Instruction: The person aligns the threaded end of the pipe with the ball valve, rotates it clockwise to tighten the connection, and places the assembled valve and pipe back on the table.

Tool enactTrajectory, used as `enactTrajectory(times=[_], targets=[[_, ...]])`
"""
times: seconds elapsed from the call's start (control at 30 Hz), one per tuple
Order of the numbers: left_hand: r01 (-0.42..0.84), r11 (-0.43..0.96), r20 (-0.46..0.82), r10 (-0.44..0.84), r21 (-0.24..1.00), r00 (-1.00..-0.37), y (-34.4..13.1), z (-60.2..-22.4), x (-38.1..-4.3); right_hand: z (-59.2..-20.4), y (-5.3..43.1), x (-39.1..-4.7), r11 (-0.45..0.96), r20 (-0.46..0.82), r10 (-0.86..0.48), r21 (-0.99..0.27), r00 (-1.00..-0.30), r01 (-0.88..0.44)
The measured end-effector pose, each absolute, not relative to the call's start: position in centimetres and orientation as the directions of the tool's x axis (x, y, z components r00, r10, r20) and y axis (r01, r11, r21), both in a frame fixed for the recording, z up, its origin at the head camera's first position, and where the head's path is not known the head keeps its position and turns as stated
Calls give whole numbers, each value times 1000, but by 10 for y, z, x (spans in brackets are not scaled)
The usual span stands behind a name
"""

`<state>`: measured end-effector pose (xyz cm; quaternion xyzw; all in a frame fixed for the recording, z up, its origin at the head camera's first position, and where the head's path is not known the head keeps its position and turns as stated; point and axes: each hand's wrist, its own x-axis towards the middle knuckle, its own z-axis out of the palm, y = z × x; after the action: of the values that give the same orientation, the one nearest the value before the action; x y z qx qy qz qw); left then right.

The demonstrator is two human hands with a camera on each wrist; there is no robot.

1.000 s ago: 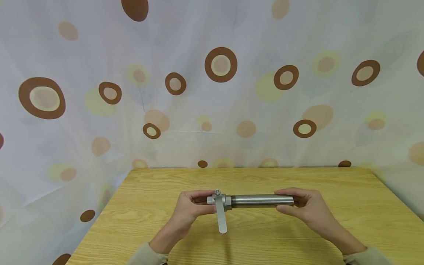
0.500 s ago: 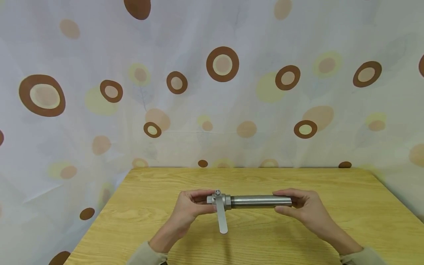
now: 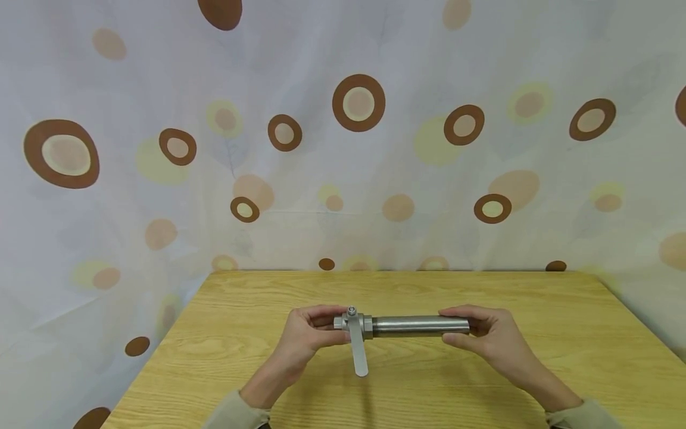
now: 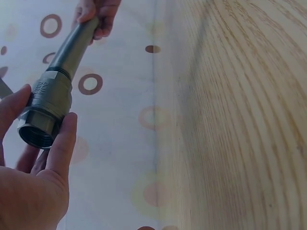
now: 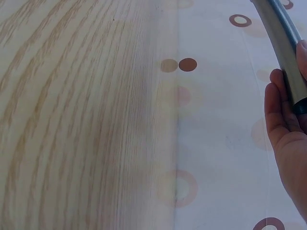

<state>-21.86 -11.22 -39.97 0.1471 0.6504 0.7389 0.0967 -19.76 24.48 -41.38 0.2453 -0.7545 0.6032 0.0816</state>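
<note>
A silvery ball valve [image 3: 367, 327] is joined end to end with a plain steel pipe [image 3: 420, 325]. Both are held level above the wooden table. My left hand [image 3: 300, 339] grips the valve's left end between thumb and fingers. From the valve a flat lever handle [image 3: 359, 354] points toward me. At the far right end of the pipe, my right hand [image 3: 498, 339] pinches it with the thumb in front and fingers behind. The left wrist view shows the valve's open threaded mouth [image 4: 37, 136]. In the right wrist view the hollow pipe end [image 5: 300, 106] lies within the right hand's fingers.
The wooden table [image 3: 257, 292] spreads beneath both hands. A pale curtain [image 3: 321, 173] with brown rings and pastel dots hangs behind it and at both sides. Shadows of the hands and lever fall on the tabletop.
The right hand and the pipe's right end have shifted slightly left. My left hand and the valve have barely moved, and both grips look the same.
</note>
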Motion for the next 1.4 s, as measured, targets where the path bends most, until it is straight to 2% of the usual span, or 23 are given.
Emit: enactTrajectory(times=[0.53,1.03,1.4], targets=[[35,-126,74,318,991,-945,-112,-403,-219,-417,244,-199,132,401,-266,-886,-877,-445],[34,-128,74,323,991,-944,-111,-404,-220,-417,244,-198,162,325,-255,-914,-911,-371],[37,-135,78,321,990,-944,-108,-403,-221,-414,248,-203,168,274,-331,-924,-903,-342]])
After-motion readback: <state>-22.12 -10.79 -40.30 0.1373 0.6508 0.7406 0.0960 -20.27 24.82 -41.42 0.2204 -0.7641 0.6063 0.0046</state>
